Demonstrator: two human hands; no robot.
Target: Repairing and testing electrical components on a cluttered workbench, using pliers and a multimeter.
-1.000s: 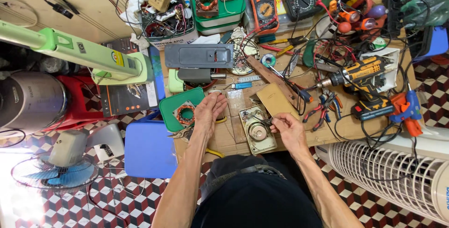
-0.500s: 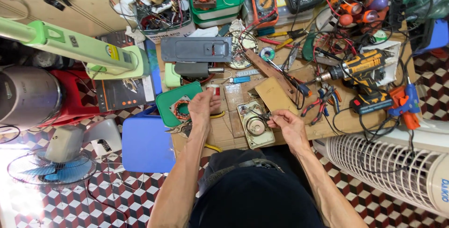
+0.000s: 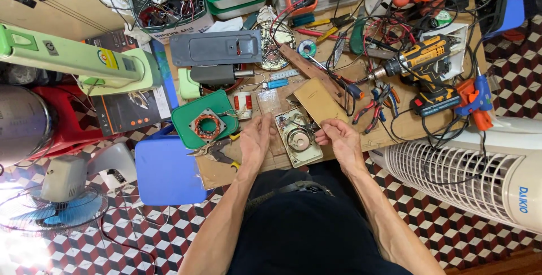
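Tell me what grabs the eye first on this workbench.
Two bare hands meet at the bench's near edge: the left hand lies flat beside a small opened device, the right hand pinches at its edge. Behind them sprawls clutter: a yellow cordless drill at right, a green tray with a copper coil at left.

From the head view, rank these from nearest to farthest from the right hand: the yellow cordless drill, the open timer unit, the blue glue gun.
1. Open timer unit, just left of the right hand.
2. Yellow cordless drill, up and to the right.
3. Blue glue gun, far right, at the table edge.
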